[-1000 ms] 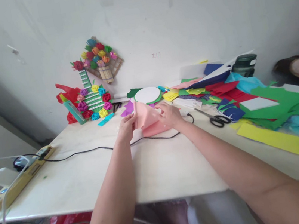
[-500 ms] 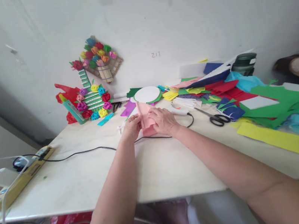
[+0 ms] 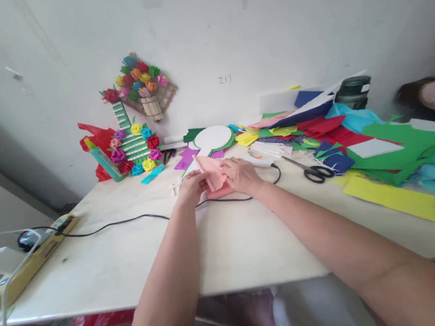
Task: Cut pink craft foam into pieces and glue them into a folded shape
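Note:
A pink sheet (image 3: 213, 172) is held between my two hands above the middle of the table. My left hand (image 3: 192, 186) pinches its left edge, where the paper looks folded or rolled. The fingers of my right hand (image 3: 241, 174) are closed on its right side. More pink paper (image 3: 221, 190) lies on the table beneath. Just behind the sheet is a white round piece with a green border (image 3: 213, 138). A white tool with a black cord (image 3: 261, 162) lies right of my right hand.
Black-handled scissors (image 3: 318, 173) and piled coloured sheets (image 3: 397, 151) are on the right. A green glue bottle (image 3: 105, 160) and a flower-covered guitar shape (image 3: 134, 146) stand back left. A power strip (image 3: 30, 261) sits at the left edge; a black cord (image 3: 115, 223) crosses the table.
The pink sheet has tilted and its top has dropped to the left, uncovering more of the white piece behind. Both hands still hold it, in nearly the same places.

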The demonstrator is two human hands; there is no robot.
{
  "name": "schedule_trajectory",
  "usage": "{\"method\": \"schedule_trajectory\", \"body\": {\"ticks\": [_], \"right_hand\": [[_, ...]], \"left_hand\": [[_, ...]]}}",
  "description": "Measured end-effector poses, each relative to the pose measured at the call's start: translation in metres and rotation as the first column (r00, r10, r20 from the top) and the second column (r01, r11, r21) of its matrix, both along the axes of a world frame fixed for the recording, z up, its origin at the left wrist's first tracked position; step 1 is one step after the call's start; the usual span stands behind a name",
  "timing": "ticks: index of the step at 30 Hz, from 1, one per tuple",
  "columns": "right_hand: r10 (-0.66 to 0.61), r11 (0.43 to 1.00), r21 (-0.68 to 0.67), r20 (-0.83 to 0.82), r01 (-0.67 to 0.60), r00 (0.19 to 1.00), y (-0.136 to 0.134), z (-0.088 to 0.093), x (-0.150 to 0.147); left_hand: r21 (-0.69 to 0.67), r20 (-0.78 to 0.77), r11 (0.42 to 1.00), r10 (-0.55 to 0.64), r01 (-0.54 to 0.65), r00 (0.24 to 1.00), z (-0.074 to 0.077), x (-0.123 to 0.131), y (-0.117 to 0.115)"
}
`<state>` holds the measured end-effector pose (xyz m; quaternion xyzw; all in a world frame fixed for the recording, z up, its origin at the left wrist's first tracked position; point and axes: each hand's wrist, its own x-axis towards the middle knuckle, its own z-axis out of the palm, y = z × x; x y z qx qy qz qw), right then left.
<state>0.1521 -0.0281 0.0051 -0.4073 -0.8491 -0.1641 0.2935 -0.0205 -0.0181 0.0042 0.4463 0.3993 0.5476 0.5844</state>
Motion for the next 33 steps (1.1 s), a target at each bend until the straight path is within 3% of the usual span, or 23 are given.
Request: {"method": "schedule_trajectory", "body": {"ticks": [10, 18, 26, 33], "right_hand": [[0.013, 1.0, 0.012, 0.002, -0.013, 1.0, 0.001, -0.001, 0.001], [-0.001, 1.0, 0.012, 0.006, 0.001, 1.0, 0.002, -0.004, 0.003], [-0.005, 1.0, -0.029, -0.054, 0.003, 0.999, -0.001, -0.003, 0.001], [0.071, 0.994, 0.097, -0.166, -0.055, 0.984, -0.016, 0.011, -0.005]], "left_hand": [[-0.014, -0.121, 0.996, 0.09, -0.093, 0.989, 0.003, 0.003, -0.004], [-0.005, -0.141, 0.997, 0.073, -0.075, 0.987, 0.002, 0.001, -0.003], [-0.006, -0.102, 0.998, 0.061, -0.062, 0.993, 0.004, 0.003, -0.005], [0.003, 0.014, 0.996, 0.085, -0.085, 0.996, 0.0, 0.0, 0.0]]}}
